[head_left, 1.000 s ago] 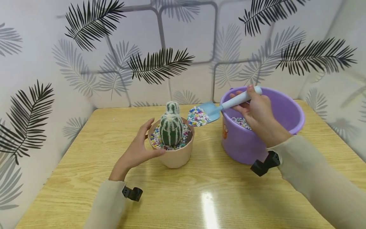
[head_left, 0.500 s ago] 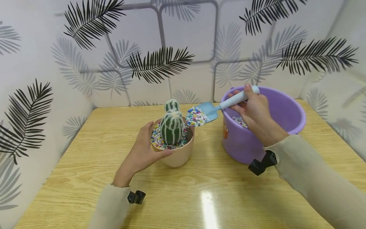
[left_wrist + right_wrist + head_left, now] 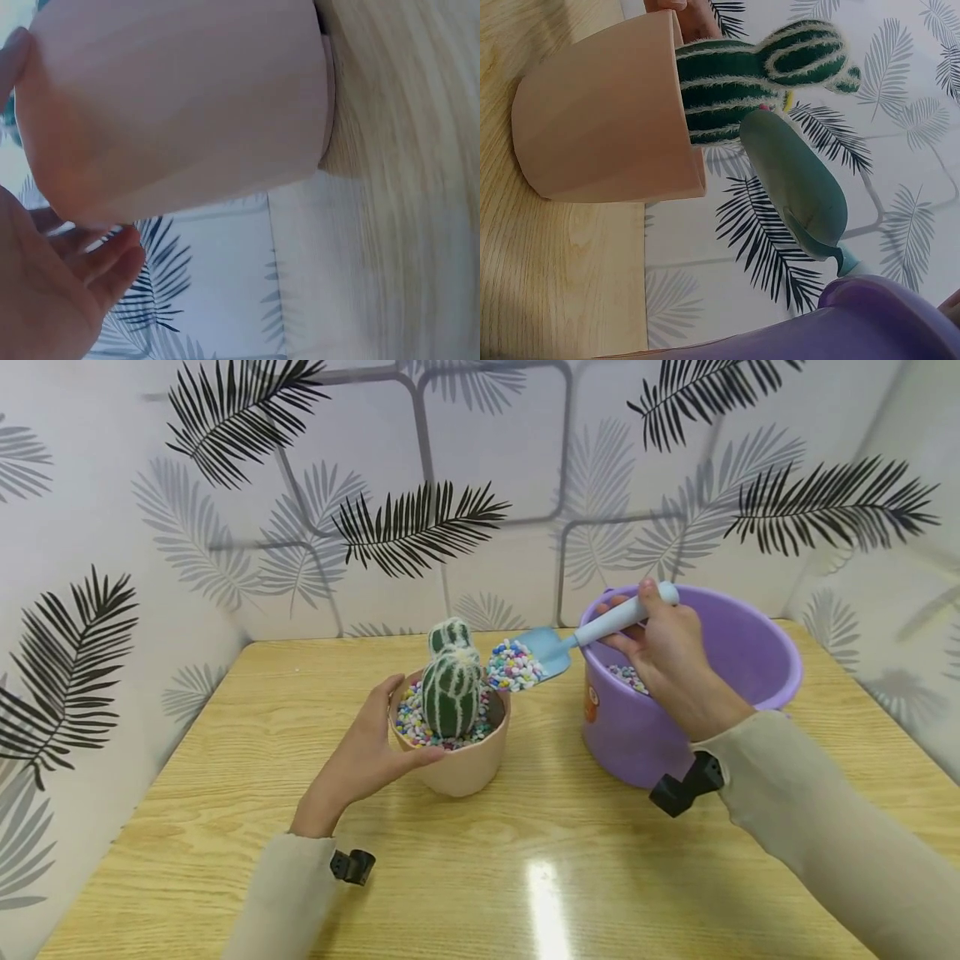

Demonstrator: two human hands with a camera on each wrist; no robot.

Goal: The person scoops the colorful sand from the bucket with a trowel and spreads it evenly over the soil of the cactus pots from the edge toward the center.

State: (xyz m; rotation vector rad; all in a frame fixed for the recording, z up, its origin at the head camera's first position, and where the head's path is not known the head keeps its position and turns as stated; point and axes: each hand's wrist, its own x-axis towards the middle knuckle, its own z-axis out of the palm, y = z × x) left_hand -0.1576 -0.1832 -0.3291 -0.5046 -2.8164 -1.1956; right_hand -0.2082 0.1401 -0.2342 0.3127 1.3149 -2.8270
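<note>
In the head view a striped, fuzzy cactus (image 3: 452, 697) stands in a peach flowerpot (image 3: 468, 768). Colourful pebbles (image 3: 414, 720) surround its base, with a dark bare patch at the right. My left hand (image 3: 367, 752) holds the pot's rim, thumb at the near side and fingers round the left. My right hand (image 3: 670, 647) grips the handle of a light blue trowel (image 3: 553, 650), whose blade carries a heap of pebbles just above the pot's right rim. From the right wrist view, the trowel's underside (image 3: 799, 176) appears close to the cactus.
A purple bucket (image 3: 622, 739) stands right of the pot, beneath my right hand; pebbles (image 3: 628, 677) show inside it. Both sit on a wood-grain table (image 3: 450, 877). A leaf-patterned wall (image 3: 495, 568) rises behind the table's back edge.
The loaded trowel has shifted slightly left toward the pot. The cactus top leans a little further left and up. My left hand has moved slightly along the rim.
</note>
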